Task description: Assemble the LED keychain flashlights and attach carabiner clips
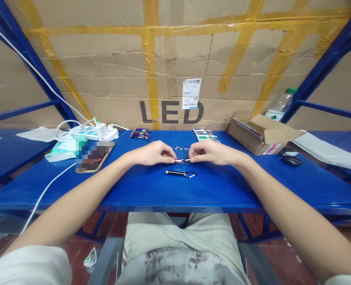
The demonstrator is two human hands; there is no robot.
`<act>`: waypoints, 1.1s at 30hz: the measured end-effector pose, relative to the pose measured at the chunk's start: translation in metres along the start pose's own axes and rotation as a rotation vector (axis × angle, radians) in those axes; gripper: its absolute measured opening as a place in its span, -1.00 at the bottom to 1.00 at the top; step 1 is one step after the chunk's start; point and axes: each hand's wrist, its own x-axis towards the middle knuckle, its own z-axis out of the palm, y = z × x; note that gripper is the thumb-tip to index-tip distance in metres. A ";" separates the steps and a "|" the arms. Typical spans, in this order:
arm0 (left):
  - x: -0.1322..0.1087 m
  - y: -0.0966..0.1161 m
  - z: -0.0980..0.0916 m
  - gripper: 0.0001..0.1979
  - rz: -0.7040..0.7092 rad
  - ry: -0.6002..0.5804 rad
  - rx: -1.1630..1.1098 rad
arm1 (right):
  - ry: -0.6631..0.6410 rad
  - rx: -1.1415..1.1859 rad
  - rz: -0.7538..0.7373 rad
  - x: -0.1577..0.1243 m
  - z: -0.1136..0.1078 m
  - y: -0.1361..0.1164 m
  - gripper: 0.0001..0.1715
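My left hand [156,153] and my right hand [209,152] meet over the middle of the blue table [151,190]. Both pinch a small silvery keychain part [181,161] between their fingertips, one at each end. Just in front of them lies a dark keychain flashlight [179,173] with a clip on its right end. A few button cells [179,148] lie in a row just behind my hands. A pile of coloured keychain flashlights [140,134] sits at the back left, another pile [205,135] at the back right.
A phone [93,157] lies to the left on a cable, beside a white power strip [98,131] and packets. An open cardboard box [262,136], a dark mouse [291,160] and a bottle [280,105] stand to the right. A cardboard wall marked LED closes the back.
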 end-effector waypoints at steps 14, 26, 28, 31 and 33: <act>-0.004 0.010 0.009 -0.76 0.011 0.004 0.162 | -0.057 0.004 0.026 0.000 0.004 -0.006 -0.64; -0.003 0.013 0.012 -0.76 0.050 -0.008 0.167 | -0.110 -0.081 0.058 -0.002 0.003 0.001 -0.65; -0.003 0.014 0.012 -0.77 0.050 -0.009 0.176 | -0.114 -0.067 0.071 -0.002 0.003 0.001 -0.63; -0.004 0.015 0.012 -0.76 0.057 -0.007 0.177 | -0.106 -0.049 0.076 -0.002 0.004 -0.001 -0.60; -0.004 0.016 0.012 -0.75 0.066 -0.003 0.159 | -0.099 -0.036 0.071 -0.001 0.005 -0.003 -0.58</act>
